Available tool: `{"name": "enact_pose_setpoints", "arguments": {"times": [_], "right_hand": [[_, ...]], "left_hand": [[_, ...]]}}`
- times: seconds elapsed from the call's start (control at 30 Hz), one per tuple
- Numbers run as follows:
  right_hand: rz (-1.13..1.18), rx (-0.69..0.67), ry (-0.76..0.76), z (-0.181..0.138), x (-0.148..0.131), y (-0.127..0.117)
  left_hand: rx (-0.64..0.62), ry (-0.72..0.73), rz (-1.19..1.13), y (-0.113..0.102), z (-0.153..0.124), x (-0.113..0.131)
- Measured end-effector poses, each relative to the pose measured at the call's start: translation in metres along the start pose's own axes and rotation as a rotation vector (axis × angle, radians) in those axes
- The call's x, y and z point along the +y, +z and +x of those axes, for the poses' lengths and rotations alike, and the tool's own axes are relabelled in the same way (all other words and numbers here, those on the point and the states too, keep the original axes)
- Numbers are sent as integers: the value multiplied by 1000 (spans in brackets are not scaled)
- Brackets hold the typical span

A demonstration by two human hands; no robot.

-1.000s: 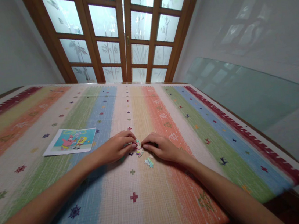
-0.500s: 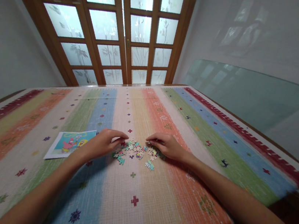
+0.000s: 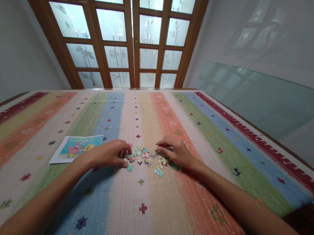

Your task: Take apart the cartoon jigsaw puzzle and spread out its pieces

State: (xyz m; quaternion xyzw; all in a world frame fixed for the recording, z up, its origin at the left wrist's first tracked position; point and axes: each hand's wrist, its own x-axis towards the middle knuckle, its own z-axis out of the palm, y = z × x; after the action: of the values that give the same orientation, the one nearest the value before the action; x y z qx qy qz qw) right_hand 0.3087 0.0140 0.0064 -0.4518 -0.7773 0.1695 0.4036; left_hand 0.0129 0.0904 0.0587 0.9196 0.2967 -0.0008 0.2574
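A small heap of coloured jigsaw pieces [image 3: 144, 157] lies in the middle of a striped tablecloth [image 3: 148, 220]. My left hand [image 3: 108, 154] rests palm down at the heap's left edge, fingertips touching the nearest pieces. My right hand [image 3: 175, 152] lies on the heap's right side, fingers curled over several pieces. Whether either hand pinches a piece is hidden by the fingers. A cartoon reference picture [image 3: 77, 147] lies flat to the left of my left hand.
The table's right edge [image 3: 266, 148] runs diagonally, with a glass sheet [image 3: 262, 98] leaning on the wall beyond it. Wooden doors with frosted panes [image 3: 130, 35] stand behind the table's far edge.
My hands were together over a tight clump. They moved apart, spreading the pieces into a wider patch, and now rest at its two sides.
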Motion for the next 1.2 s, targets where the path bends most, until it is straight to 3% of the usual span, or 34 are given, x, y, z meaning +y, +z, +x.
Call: {"name": "enact_pose_setpoints", "arguments": {"times": [0.23,0.43,0.7,0.87,1.2], "right_hand": [[-57,-284,-55,2,9,-37],[53,-526,-42,-8,28,-64],[24,-434,-63,-3,21,-48],[-13,-360,-61,-3,12,-37],[-16,-587,108,-6,19,-67]], "left_hand": [[68,70,-51,-1,3,-5],[151,88,-141,-5,4,-2],[180,68,-228,-3,5,2],[203,78,-167,-4,5,-1],[85,145,-31,8,9,1]]}}
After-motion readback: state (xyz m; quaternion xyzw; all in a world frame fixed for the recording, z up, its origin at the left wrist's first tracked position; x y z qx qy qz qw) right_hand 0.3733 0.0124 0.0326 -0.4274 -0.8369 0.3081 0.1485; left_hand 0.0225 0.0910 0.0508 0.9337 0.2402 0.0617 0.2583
